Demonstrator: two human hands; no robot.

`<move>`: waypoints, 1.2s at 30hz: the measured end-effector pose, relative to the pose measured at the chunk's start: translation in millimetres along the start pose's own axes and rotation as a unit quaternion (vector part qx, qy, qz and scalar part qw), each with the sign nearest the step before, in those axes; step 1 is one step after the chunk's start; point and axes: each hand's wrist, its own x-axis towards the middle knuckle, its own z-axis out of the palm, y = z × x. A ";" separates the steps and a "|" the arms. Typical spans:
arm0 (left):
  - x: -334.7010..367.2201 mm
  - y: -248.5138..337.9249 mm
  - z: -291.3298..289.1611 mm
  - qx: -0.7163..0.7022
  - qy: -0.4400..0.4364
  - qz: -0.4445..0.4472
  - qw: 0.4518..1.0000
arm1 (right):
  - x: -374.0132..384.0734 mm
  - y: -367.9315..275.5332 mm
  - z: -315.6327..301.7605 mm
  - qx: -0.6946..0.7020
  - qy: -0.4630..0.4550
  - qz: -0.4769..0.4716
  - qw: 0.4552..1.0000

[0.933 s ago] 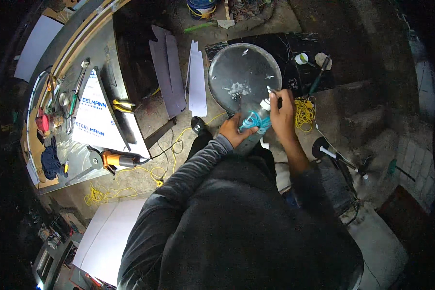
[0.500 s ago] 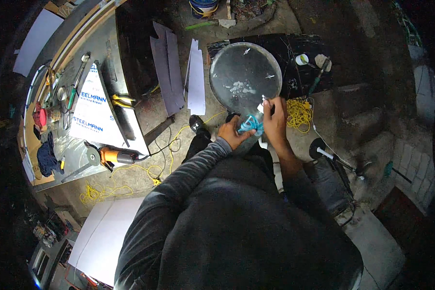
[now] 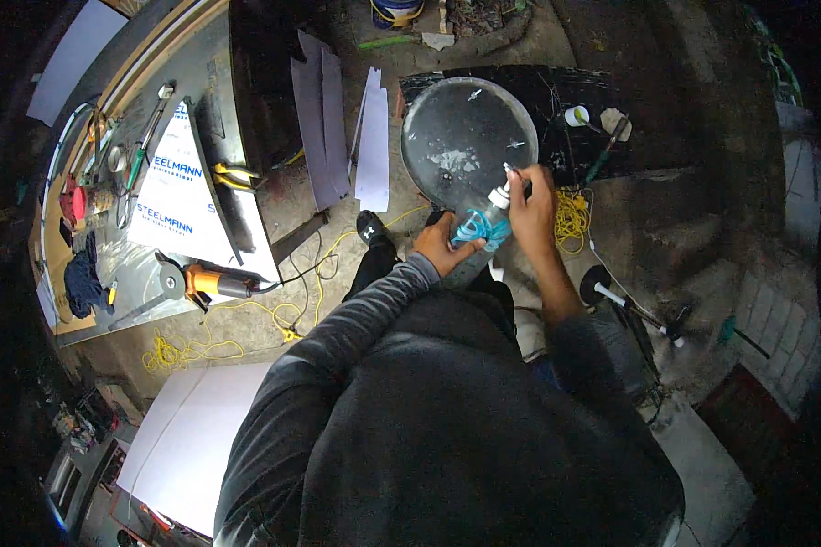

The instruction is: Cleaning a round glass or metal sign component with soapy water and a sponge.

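My left hand (image 3: 440,244) is wrapped round a clear bottle (image 3: 482,224) with bright blue markings, held just in front of my body. At its upper end is a white nozzle cap (image 3: 499,196). The fingers of my right hand (image 3: 532,205) are closed at the cap's side; whether the cap is seated on the bottle or lifted I cannot tell. Beyond the hands lies a dark round disc (image 3: 470,118) with a pale rim. Whitish smears and small shiny pieces show on its face.
On the left bench lie an orange angle grinder (image 3: 214,282), yellow-handled pliers (image 3: 235,177) and a triangular white-filmed sheet (image 3: 178,196). Grey strips (image 3: 321,128) stand beside the bench. A yellow cord (image 3: 570,223) is coiled right of the disc, near a white cup (image 3: 576,116).
The bottle has shifted slightly up and to the right. My right hand has moved a little right and up, and more of the white cap shows.
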 end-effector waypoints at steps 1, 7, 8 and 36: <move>-1.8 -0.5 2.5 0.008 -0.009 -0.012 1.000 | -1.7 0.5 0.6 -0.008 -0.007 0.000 1.000; 10.2 -2.8 2.9 0.022 -0.057 -0.042 0.997 | -2.5 5.0 -2.7 -0.037 0.026 0.005 0.999; 9.3 -2.8 1.5 0.020 -0.057 -0.042 0.997 | -4.9 4.7 -1.6 0.004 0.020 0.031 0.999; 11.7 0.0 13.0 0.002 -0.058 -0.011 0.998 | -6.6 15.5 -11.5 -0.047 -0.017 0.012 0.999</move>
